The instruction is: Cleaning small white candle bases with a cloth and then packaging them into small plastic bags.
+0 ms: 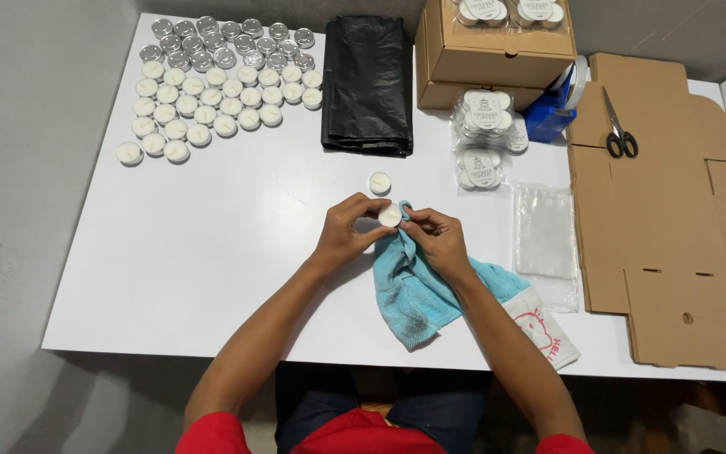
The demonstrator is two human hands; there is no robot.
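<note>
My left hand (344, 229) pinches a small white tealight candle (390, 215) over the middle of the white table (212, 252). My right hand (439, 240) holds a fold of a light blue cloth (418, 290) against the candle's right side. The cloth trails down toward the table's near edge under my right forearm. One more tealight (379, 182) sits alone on the table just beyond my hands.
Several tealights (212, 92) and empty metal cups (228, 38) stand in rows at the far left. A folded black bag (368, 84), cardboard boxes (497, 50), packed candle bags (485, 134), a blue tape dispenser (552, 109), clear bags (545, 231) and flat cardboard (665, 219) with scissors (619, 130) lie to the right.
</note>
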